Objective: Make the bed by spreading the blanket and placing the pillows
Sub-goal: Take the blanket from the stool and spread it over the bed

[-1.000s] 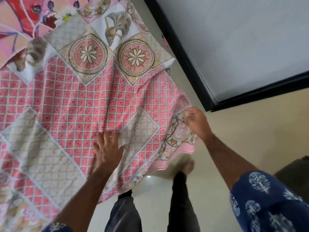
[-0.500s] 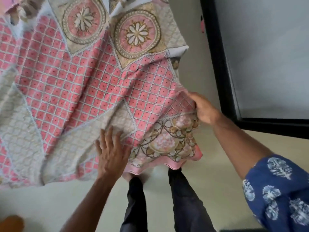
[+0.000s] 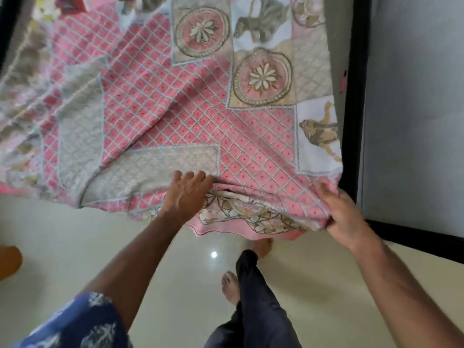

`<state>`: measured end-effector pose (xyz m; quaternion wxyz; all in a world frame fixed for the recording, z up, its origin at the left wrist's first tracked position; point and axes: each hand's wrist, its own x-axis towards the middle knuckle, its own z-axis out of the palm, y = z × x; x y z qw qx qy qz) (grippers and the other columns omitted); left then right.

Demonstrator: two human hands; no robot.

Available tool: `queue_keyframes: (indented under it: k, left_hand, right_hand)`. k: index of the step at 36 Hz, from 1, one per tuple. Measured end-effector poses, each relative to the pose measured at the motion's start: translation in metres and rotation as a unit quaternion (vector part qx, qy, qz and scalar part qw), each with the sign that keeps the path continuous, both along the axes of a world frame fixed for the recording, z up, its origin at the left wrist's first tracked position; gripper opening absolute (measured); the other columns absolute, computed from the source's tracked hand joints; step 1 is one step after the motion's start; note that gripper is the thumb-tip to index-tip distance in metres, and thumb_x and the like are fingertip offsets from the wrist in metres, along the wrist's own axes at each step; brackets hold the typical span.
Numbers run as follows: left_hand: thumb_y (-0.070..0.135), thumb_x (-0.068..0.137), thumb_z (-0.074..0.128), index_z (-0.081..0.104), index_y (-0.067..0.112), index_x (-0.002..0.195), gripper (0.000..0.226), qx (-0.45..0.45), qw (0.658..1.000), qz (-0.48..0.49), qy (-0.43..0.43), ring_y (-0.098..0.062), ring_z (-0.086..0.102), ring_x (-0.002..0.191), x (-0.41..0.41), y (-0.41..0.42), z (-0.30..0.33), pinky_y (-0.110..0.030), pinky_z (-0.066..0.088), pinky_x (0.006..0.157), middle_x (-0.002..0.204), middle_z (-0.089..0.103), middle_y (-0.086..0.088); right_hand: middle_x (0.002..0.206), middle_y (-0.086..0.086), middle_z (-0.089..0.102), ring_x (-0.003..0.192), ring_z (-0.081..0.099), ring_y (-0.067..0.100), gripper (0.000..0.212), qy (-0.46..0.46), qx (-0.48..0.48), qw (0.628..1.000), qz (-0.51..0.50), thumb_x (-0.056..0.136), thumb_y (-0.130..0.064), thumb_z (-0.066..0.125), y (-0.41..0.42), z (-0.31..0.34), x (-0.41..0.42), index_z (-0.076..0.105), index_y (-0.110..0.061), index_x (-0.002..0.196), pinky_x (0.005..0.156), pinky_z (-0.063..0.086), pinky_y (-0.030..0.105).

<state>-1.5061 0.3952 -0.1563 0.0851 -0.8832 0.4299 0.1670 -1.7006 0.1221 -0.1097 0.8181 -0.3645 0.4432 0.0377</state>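
Observation:
A pink patchwork blanket (image 3: 190, 116) with lattice squares, grey panels and round flower medallions fills the upper part of the view, its near edge hanging over the floor. My left hand (image 3: 187, 194) lies on it near the hem, fingers spread and mostly straight. My right hand (image 3: 344, 214) grips the bunched right corner of the hem, thumb under the fold. No pillow is in sight.
A black frame (image 3: 354, 101) with a grey surface (image 3: 414, 109) runs down the right side. Pale glossy floor (image 3: 75, 247) lies below, with my bare feet (image 3: 231, 287) and dark trousers. An orange object (image 3: 10, 259) shows at the left edge.
The view swung so the black frame now stands upright at the right. My right hand took a fuller grip on the corner; my left hand slid toward the hem.

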Motion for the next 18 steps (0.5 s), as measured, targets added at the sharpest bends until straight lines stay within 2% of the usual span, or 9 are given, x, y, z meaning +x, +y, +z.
queue_keyframes:
  k: [2, 4, 6, 7, 12, 16, 18]
  left_hand:
    - [0.015, 0.087, 0.046, 0.055, 0.029, 0.124, 0.041, -0.039, 0.999, -0.028, -0.003, -0.028, 0.064, 0.089, -0.016, 0.013, 0.011, -0.043, 0.044, 0.079, 0.099, 0.064, 0.000]
    - [0.007, 0.077, 0.059, 0.056, 0.022, 0.108, 0.035, -0.077, 0.995, -0.053, -0.021, -0.029, 0.061, 0.079, -0.037, 0.034, 0.023, -0.042, 0.044, 0.070, 0.089, 0.061, -0.003]
    - [0.004, 0.072, 0.070, 0.059, 0.021, 0.098, 0.033, -0.095, 0.992, -0.072, -0.044, -0.027, 0.057, 0.080, -0.059, 0.059, 0.030, -0.041, 0.042, 0.069, 0.090, 0.057, -0.002]
    - [0.006, 0.074, 0.071, 0.060, 0.022, 0.097, 0.029, -0.099, 0.991, -0.077, -0.043, -0.025, 0.056, 0.082, -0.071, 0.072, 0.034, -0.041, 0.041, 0.070, 0.092, 0.056, -0.001]
    - [0.011, 0.081, 0.067, 0.056, 0.028, 0.099, 0.027, -0.105, 0.990, -0.095, 0.013, -0.019, 0.053, 0.085, -0.110, 0.114, 0.047, -0.035, 0.038, 0.070, 0.093, 0.052, 0.005]
    - [0.007, 0.075, 0.068, 0.055, 0.029, 0.100, 0.035, -0.092, 0.990, -0.088, 0.052, -0.018, 0.054, 0.082, -0.125, 0.118, 0.035, -0.032, 0.042, 0.068, 0.092, 0.053, 0.007]
    - [0.000, 0.071, 0.066, 0.052, 0.026, 0.099, 0.041, -0.103, 0.988, -0.088, 0.076, -0.018, 0.054, 0.077, -0.130, 0.114, 0.022, -0.031, 0.043, 0.062, 0.089, 0.053, 0.005]
  right_hand:
    - [0.107, 0.007, 0.077, 0.095, 0.075, 0.021, 0.021, 0.000, -0.002, 1.000, -0.026, 0.103, -0.018, 0.048, 0.011, 0.004, -0.023, 0.067, -0.014, 0.111, 0.069, 0.062, 0.038]
    - [0.112, 0.009, 0.075, 0.097, 0.075, 0.023, 0.022, 0.012, 0.002, 0.999, -0.043, 0.100, -0.019, 0.050, 0.024, 0.007, -0.047, 0.066, -0.015, 0.116, 0.077, 0.062, 0.046]
    - [0.120, 0.012, 0.072, 0.105, 0.072, 0.029, 0.035, 0.028, 0.002, 0.999, -0.045, 0.097, -0.023, 0.054, 0.035, 0.008, -0.071, 0.061, -0.013, 0.130, 0.087, 0.057, 0.057]
    - [0.123, 0.013, 0.071, 0.106, 0.071, 0.032, 0.041, 0.033, -0.001, 0.999, -0.040, 0.096, -0.025, 0.054, 0.040, 0.010, -0.083, 0.057, -0.013, 0.136, 0.087, 0.056, 0.058]
    - [0.119, 0.009, 0.073, 0.101, 0.073, 0.028, 0.029, 0.051, 0.012, 0.998, -0.044, 0.104, -0.019, 0.046, 0.065, 0.016, -0.124, 0.060, -0.016, 0.129, 0.065, 0.062, 0.045]
    - [0.116, 0.006, 0.075, 0.097, 0.074, 0.026, 0.027, 0.062, -0.014, 0.997, -0.046, 0.104, -0.019, 0.045, 0.069, 0.004, -0.136, 0.061, -0.021, 0.126, 0.063, 0.062, 0.042]
    - [0.116, 0.006, 0.075, 0.099, 0.074, 0.024, 0.026, 0.078, -0.025, 0.996, -0.042, 0.104, -0.020, 0.046, 0.065, -0.007, -0.137, 0.062, -0.020, 0.126, 0.066, 0.062, 0.039]
